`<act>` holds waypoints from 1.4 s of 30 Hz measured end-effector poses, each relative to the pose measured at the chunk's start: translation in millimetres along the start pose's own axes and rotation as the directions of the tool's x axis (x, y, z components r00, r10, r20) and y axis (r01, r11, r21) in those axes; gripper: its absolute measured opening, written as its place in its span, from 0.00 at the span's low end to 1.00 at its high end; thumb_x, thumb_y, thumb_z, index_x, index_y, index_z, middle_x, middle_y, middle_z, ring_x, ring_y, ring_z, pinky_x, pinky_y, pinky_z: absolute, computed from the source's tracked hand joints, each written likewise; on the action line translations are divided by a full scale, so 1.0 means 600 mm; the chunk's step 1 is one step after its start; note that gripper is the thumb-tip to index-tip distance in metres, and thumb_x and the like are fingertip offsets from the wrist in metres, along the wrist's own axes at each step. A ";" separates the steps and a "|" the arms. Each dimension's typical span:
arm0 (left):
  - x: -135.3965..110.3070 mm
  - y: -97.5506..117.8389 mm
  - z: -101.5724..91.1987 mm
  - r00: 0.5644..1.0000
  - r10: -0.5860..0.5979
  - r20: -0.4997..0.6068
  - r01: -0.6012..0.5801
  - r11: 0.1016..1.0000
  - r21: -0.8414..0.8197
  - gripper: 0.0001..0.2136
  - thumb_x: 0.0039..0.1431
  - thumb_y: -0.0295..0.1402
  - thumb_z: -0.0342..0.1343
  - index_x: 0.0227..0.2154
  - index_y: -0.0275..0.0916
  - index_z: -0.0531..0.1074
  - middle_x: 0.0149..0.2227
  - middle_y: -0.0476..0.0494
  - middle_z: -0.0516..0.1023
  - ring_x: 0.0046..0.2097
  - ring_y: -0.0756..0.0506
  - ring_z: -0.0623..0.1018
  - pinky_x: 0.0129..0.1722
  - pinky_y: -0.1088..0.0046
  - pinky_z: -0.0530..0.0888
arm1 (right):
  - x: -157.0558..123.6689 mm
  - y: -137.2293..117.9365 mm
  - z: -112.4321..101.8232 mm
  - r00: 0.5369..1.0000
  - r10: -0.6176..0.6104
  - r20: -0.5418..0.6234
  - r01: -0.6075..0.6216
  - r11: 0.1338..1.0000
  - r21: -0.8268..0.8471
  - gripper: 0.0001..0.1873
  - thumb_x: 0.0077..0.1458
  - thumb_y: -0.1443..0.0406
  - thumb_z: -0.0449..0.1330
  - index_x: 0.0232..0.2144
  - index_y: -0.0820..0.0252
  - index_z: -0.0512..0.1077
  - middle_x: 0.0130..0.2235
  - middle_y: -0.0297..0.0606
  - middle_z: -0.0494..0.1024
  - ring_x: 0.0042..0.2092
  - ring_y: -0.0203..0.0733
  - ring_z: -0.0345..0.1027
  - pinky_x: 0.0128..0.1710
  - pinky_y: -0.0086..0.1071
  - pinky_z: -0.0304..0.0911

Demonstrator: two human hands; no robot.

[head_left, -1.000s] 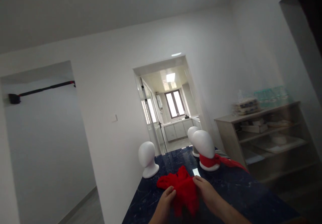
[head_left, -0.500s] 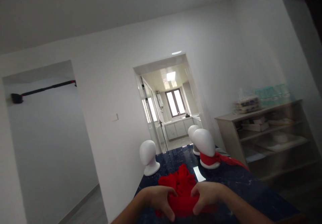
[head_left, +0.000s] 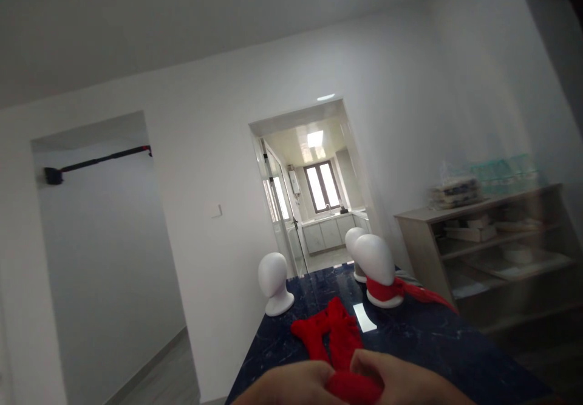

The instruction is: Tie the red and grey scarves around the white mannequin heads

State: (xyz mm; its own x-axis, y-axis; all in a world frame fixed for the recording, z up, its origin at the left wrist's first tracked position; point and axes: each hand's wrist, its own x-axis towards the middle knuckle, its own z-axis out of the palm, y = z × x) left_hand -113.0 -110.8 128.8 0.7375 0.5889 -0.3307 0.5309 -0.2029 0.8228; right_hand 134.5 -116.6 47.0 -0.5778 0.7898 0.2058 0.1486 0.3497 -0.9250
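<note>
A red knitted scarf lies in a loose heap on the dark blue marble table. Its near end is bunched between my two hands at the bottom edge of the view. My left hand is closed on the scarf from the left, and my right hand is closed on it from the right. Both hands sit close together, almost touching. Beyond the scarf stands a white mannequin head with another red scarf tied round its neck.
A bare white mannequin head stands at the table's far left, a third behind the scarfed one. A wooden shelf unit with packages stands to the right. A doorway leads to a kitchen; another opening is on the left.
My hands have pulled back toward me and lower in view, drawing the scarf's near end with them. The heap has stretched out longer on the table. The camera has shifted slightly.
</note>
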 end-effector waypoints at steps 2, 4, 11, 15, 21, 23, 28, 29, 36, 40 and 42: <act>-0.007 0.062 -0.014 0.992 0.124 0.038 -0.109 0.957 -0.270 0.15 0.58 0.46 0.64 0.29 0.38 0.79 0.19 0.52 0.68 0.20 0.51 0.67 0.24 0.73 0.65 | 0.006 -0.031 0.004 0.991 -0.122 0.060 0.113 0.983 0.143 0.32 0.34 0.65 0.78 0.45 0.56 0.77 0.42 0.31 0.80 0.43 0.42 0.72 0.43 0.31 0.66; -0.007 0.133 -0.026 0.961 0.276 -0.011 -0.259 0.885 -0.387 0.16 0.62 0.46 0.62 0.37 0.35 0.80 0.21 0.50 0.71 0.24 0.49 0.73 0.29 0.71 0.71 | 0.031 -0.061 0.028 0.974 -0.223 0.028 0.208 0.943 0.260 0.32 0.36 0.63 0.80 0.45 0.56 0.76 0.43 0.34 0.81 0.46 0.45 0.74 0.47 0.35 0.68; -0.020 0.321 -0.102 0.729 0.475 -0.493 -0.659 0.683 -0.316 0.12 0.63 0.32 0.65 0.49 0.38 0.79 0.37 0.45 0.81 0.37 0.48 0.81 0.50 0.64 0.78 | 0.150 -0.098 0.042 0.974 -0.181 -0.139 0.219 0.915 0.338 0.21 0.53 0.49 0.70 0.36 0.55 0.68 0.20 0.23 0.73 0.21 0.36 0.69 0.37 0.41 0.74; -0.066 0.352 -0.162 0.476 0.496 -0.726 -0.795 0.596 -0.114 0.13 0.60 0.29 0.66 0.49 0.36 0.79 0.51 0.37 0.83 0.50 0.43 0.82 0.58 0.61 0.76 | 0.116 -0.104 -0.090 0.955 -0.116 -0.273 0.177 0.961 0.211 0.17 0.56 0.51 0.66 0.35 0.54 0.67 0.15 0.17 0.64 0.16 0.30 0.53 0.28 0.34 0.71; -0.097 0.333 -0.223 0.192 0.532 -0.825 -0.853 0.506 0.127 0.31 0.52 0.22 0.63 0.62 0.40 0.73 0.53 0.43 0.81 0.50 0.47 0.80 0.56 0.68 0.75 | 0.022 -0.168 -0.294 0.942 -0.039 -0.333 -0.018 0.986 -0.167 0.13 0.57 0.55 0.61 0.38 0.58 0.72 0.16 0.19 0.61 0.17 0.31 0.52 0.24 0.32 0.64; -0.091 0.323 -0.233 0.179 0.532 -0.828 -0.853 0.504 0.139 0.38 0.48 0.18 0.60 0.65 0.41 0.69 0.48 0.46 0.82 0.46 0.49 0.80 0.52 0.72 0.75 | 0.001 -0.195 -0.344 0.926 -0.061 -0.373 -0.142 0.859 -0.492 0.12 0.61 0.57 0.56 0.38 0.58 0.74 0.18 0.24 0.65 0.19 0.33 0.57 0.25 0.31 0.62; -0.055 0.302 -0.239 0.183 0.485 -0.855 -0.864 0.495 0.096 0.44 0.48 0.16 0.61 0.70 0.45 0.63 0.44 0.49 0.81 0.43 0.52 0.79 0.50 0.76 0.76 | -0.027 -0.241 -0.425 0.882 -0.210 -0.423 -0.320 0.392 -0.862 0.11 0.61 0.67 0.56 0.40 0.59 0.79 0.36 0.39 0.83 0.40 0.42 0.76 0.41 0.32 0.63; -0.045 0.298 -0.239 0.171 0.474 -0.864 -0.870 0.483 0.093 0.44 0.48 0.16 0.61 0.71 0.46 0.62 0.44 0.49 0.81 0.43 0.51 0.79 0.50 0.75 0.76 | -0.028 -0.242 -0.434 0.870 -0.216 -0.444 -0.350 0.364 -0.863 0.10 0.61 0.68 0.57 0.40 0.59 0.79 0.38 0.42 0.84 0.42 0.44 0.76 0.43 0.32 0.62; 0.004 0.238 -0.226 0.173 0.506 -0.845 -0.819 0.550 0.162 0.43 0.53 0.21 0.61 0.72 0.45 0.59 0.55 0.41 0.80 0.54 0.45 0.80 0.60 0.65 0.74 | -0.032 -0.156 -0.446 0.753 -0.237 -0.614 -0.542 0.306 -0.783 0.15 0.65 0.67 0.51 0.47 0.58 0.76 0.41 0.48 0.83 0.44 0.49 0.76 0.42 0.35 0.59; 0.014 0.181 -0.226 0.249 0.563 -0.788 -0.672 0.687 0.278 0.38 0.55 0.25 0.58 0.70 0.46 0.62 0.61 0.39 0.79 0.60 0.41 0.78 0.65 0.59 0.71 | -0.038 -0.066 -0.422 0.779 -0.138 -0.612 -0.512 0.424 -0.747 0.15 0.60 0.70 0.54 0.44 0.59 0.77 0.39 0.45 0.84 0.41 0.48 0.76 0.40 0.34 0.60; 0.017 0.151 -0.233 0.313 0.570 -0.760 -0.559 0.757 0.338 0.34 0.56 0.26 0.56 0.68 0.45 0.66 0.60 0.38 0.80 0.60 0.40 0.79 0.64 0.58 0.71 | -0.039 -0.023 -0.403 0.826 -0.073 -0.558 -0.450 0.510 -0.733 0.12 0.56 0.71 0.57 0.39 0.60 0.79 0.36 0.42 0.84 0.40 0.46 0.76 0.40 0.33 0.61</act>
State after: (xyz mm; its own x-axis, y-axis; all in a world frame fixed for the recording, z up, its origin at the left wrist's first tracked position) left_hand -115.8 -13.7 264.7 0.2159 0.6630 0.7169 0.1304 -0.7472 0.6517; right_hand 340.0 -17.9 132.0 -0.0401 0.9086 0.4158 0.9244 0.1918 -0.3298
